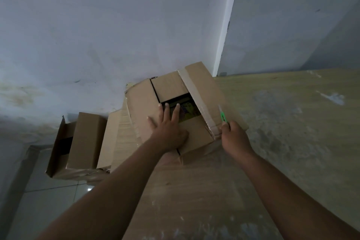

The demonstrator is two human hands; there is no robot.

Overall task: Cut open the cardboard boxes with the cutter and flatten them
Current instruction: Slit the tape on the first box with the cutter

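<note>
Hands are working a cardboard box [171, 91] on a wooden table [272, 142]: left hand [167, 128] pressing flat, fingers spread; right hand [233, 138] gripping a green cutter [223, 116] beside tape [196, 95]. Blade could slip toward the bracing fingers.

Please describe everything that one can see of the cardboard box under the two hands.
The box is plain brown cardboard and stands on a wooden table, its far side at the wall. Its top flaps are partly apart, leaving a dark opening in which something yellow shows. A strip of pale tape runs along the right flap. The left hand lies flat on the top, fingers spread. The right hand grips a green cutter whose tip lies over the taped flap.
</note>
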